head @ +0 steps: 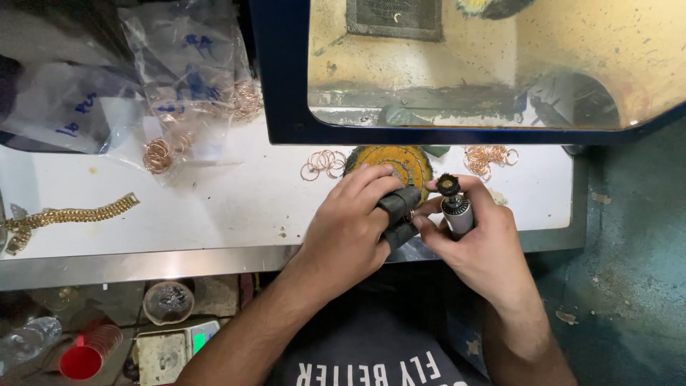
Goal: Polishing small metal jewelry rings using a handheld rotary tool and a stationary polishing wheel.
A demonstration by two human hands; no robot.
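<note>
Both hands: left hand point(346, 229) pinches one ring point(410, 214), right hand point(480, 243) grips one rotary tool point(454, 207).

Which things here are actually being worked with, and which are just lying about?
In use:
left hand, dark finger guards
right hand, silver rotary handpiece with small black brush
round yellow buffing wheel

Lying about:
gold chain bracelet
loose copper-coloured rings
clear plastic bags
red cup

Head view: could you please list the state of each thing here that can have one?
Left hand: closed around a small ring, two fingertips in dark covers.
Right hand: gripping a rotary handpiece, brush tip up.
Gold chain bracelet: lying stretched out on the white bench.
Plastic bags: crumpled, holding copper-coloured rings.
Loose rings: scattered on the bench.
Red cup: tipped on its side.
</note>
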